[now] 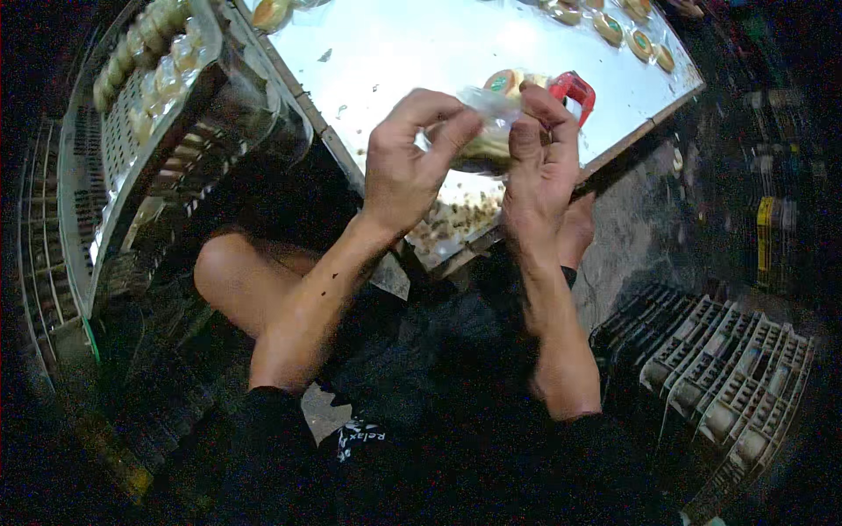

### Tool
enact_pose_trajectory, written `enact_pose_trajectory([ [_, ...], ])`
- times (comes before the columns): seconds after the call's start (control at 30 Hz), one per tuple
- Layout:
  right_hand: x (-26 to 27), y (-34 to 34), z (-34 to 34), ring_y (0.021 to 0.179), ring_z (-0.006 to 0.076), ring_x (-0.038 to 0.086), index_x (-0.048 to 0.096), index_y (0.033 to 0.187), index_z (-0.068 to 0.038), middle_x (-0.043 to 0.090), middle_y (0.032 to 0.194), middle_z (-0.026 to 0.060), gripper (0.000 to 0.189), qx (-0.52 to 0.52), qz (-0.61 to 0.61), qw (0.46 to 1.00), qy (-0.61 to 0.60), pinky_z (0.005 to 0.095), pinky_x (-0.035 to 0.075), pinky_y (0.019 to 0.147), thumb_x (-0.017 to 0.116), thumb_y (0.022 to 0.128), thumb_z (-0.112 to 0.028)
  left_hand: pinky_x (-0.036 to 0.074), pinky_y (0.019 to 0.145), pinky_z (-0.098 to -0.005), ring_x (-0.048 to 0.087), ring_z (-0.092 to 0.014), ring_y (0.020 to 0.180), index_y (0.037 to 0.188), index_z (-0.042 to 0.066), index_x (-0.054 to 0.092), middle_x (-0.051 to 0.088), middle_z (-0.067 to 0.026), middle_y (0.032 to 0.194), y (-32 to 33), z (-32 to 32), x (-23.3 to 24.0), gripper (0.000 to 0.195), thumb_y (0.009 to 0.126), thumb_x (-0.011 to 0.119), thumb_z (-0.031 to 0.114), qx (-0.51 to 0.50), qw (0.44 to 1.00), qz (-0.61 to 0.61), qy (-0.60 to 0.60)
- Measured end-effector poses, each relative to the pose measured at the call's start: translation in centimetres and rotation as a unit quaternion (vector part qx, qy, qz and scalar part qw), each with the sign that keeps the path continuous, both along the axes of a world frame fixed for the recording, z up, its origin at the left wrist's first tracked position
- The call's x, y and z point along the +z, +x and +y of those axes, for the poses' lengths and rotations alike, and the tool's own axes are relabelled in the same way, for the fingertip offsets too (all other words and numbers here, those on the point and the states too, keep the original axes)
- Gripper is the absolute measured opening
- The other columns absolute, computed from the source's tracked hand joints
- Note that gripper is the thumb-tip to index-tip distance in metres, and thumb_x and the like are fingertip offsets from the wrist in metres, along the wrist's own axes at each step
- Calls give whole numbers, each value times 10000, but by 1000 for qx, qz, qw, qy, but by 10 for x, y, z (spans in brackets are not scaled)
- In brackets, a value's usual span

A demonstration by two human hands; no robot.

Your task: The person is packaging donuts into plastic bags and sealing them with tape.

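Above the near corner of a white-topped table (pixel 395 59), my left hand (pixel 411 154) pinches a clear plastic bag (pixel 490 102) between thumb and forefinger. On the bag's other side, my right hand (pixel 543 154) holds it with bent fingers. A blurred, pale brown, roundish item (pixel 483 151) shows between and below the hands; whether it is inside the bag, I cannot tell. Just beyond is a round pastry (pixel 502 81) with a green mark on top. A red tool (pixel 582 92), perhaps a tape dispenser, stands close behind my right fingers, which partly cover it.
Several wrapped pastries (pixel 638 45) lie along the table's far right side, and another pastry (pixel 271 13) sits at its far left corner. A perforated plastic crate (pixel 141 105) at left holds bagged pastries. Stacked crates (pixel 730 375) stand on the floor at right.
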State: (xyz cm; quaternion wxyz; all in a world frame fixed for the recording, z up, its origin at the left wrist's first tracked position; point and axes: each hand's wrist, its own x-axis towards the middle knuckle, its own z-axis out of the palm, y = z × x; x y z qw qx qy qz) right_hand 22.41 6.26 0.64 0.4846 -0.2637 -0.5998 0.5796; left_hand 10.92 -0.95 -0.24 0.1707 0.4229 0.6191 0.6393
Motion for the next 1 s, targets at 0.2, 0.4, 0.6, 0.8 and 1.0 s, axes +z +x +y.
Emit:
enact_pose_trajectory([
  [0.2,-1,-13,-9,877,164,574,156,1436,-6,465,1244,214,923,76,-17,995,63,267,515,760,762,741,-20,496,687,-280,609,-120,780,916,-24,660,670,-81,871,-23,-8,8,244,905,659,219,125,985,112,26],
  [0.4,13,-21,-16,1152,248,525,178,1444,-32,372,1377,205,857,40,-109,971,210,331,516,898,712,776,34,511,676,-250,628,-116,745,933,-62,666,680,-90,802,-15,-18,37,274,931,628,210,87,992,-72,58],
  [0.6,24,-42,-41,1126,356,576,276,1413,17,600,1200,216,643,34,-120,965,231,380,453,937,620,893,-141,524,678,-236,631,-109,742,963,-51,659,688,-85,815,-18,-24,36,250,948,600,192,109,965,-206,122],
  [0.8,16,-49,-25,824,249,643,591,1119,-12,648,964,136,277,90,-167,952,239,339,499,763,647,860,-91,514,697,-223,604,-105,831,974,8,599,630,-41,899,-45,-30,18,154,894,666,122,106,982,24,155],
  [1.0,22,-42,-23,793,213,604,626,1041,-54,608,880,91,332,124,-199,927,292,315,478,712,619,741,86,524,730,-229,636,-125,804,1323,-67,328,667,-102,857,-49,-43,13,610,842,688,39,-18,969,-241,61],
])
